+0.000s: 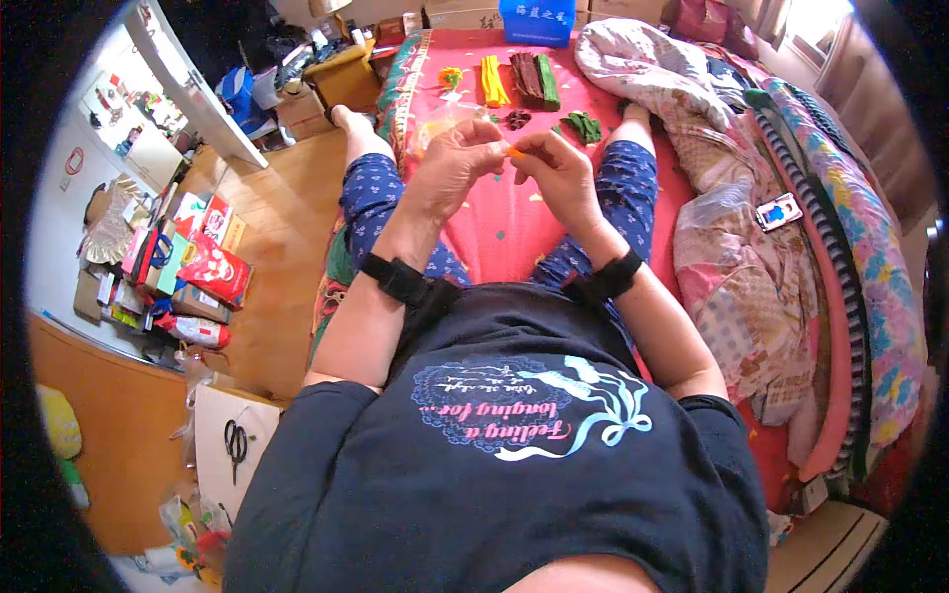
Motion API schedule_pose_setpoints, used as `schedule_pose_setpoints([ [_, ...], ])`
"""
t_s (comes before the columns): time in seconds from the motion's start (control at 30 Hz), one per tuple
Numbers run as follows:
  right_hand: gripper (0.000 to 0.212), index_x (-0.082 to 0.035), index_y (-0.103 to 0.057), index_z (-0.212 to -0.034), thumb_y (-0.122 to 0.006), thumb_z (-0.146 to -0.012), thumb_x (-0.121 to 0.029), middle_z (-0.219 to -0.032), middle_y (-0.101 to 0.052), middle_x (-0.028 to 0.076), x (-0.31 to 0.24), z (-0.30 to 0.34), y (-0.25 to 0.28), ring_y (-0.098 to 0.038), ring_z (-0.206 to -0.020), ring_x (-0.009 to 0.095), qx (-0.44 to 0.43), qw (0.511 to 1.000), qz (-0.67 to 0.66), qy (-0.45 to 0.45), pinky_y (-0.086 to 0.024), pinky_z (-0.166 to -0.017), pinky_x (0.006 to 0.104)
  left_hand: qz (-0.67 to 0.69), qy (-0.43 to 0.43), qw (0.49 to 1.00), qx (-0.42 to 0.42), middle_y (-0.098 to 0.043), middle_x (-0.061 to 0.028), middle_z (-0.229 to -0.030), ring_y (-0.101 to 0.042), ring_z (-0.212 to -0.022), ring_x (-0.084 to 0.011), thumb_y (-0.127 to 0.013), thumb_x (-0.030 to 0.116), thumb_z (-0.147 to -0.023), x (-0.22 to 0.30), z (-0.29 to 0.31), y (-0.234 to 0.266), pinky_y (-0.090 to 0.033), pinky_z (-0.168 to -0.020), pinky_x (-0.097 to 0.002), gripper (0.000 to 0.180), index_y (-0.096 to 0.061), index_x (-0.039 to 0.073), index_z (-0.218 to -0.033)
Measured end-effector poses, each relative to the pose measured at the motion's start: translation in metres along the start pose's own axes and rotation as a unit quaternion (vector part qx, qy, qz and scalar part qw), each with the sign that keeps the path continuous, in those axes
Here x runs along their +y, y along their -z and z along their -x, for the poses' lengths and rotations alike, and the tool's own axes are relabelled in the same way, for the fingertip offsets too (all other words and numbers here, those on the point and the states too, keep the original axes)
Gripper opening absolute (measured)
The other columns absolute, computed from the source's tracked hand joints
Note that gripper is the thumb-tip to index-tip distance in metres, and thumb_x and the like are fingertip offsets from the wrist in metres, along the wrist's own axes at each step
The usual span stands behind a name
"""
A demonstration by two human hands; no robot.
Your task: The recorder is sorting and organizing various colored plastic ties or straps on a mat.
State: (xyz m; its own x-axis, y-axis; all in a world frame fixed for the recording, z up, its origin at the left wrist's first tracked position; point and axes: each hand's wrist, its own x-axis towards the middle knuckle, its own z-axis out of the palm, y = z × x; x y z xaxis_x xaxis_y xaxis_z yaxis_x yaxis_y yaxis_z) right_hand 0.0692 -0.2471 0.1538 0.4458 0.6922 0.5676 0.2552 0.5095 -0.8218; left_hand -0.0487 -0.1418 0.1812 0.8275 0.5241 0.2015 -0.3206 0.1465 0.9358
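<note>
Both hands meet above the bed between my spread legs. My right hand (556,170) pinches a small orange piece (515,152), too small to make out further. Close against it, my left hand (457,170) has thumb and fingers pressed together; what lies between them is hidden. Beyond the hands are bundles of thin stems, probably pipe cleaners: a yellow bundle (493,81), a brown bundle (526,79) and a green bundle (547,83). Nearby lie a small orange and green cluster (451,77), a dark brown pile (517,120) and a pile of green pieces (584,127).
A pink-red bedspread (499,212) lies under my legs. A blue bag (537,22) stands at the far end. Rumpled quilts (741,267) and a lit phone (779,211) lie to the right. Black-handled scissors (235,450) rest on a white surface at the lower left.
</note>
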Motion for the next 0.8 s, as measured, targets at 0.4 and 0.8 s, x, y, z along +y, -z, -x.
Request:
schedule_pose_setpoints([
  [0.4,0.017,0.002,-0.055,-0.085,-0.049,-0.086,-0.014,-0.070,-0.056,0.006,-0.010,-0.003,0.006,-0.053,-0.054,0.013,-0.045,0.961,-0.214,-0.169,-0.045,-0.050,0.0265,-0.142,-0.130,0.981,-0.008,-0.058,0.0000,-0.082,-0.055,-0.075,-0.0071,-0.061,0.001,-0.079,0.002,-0.001,-0.007,-0.046,-0.068,-0.0206,0.013,-0.054,0.005,-0.090],
  [0.8,0.013,-0.002,-0.056,-0.094,-0.055,-0.082,-0.007,-0.077,-0.059,0.005,-0.017,-0.004,0.002,-0.056,-0.062,0.013,-0.010,0.998,-0.042,-0.055,-0.048,-0.056,0.0261,-0.027,-0.067,0.997,-0.001,-0.057,-0.0005,-0.080,-0.053,-0.071,-0.0095,-0.060,0.007,-0.081,-0.002,-0.006,0.004,-0.045,-0.067,-0.0220,0.012,-0.056,0.006,-0.092],
])
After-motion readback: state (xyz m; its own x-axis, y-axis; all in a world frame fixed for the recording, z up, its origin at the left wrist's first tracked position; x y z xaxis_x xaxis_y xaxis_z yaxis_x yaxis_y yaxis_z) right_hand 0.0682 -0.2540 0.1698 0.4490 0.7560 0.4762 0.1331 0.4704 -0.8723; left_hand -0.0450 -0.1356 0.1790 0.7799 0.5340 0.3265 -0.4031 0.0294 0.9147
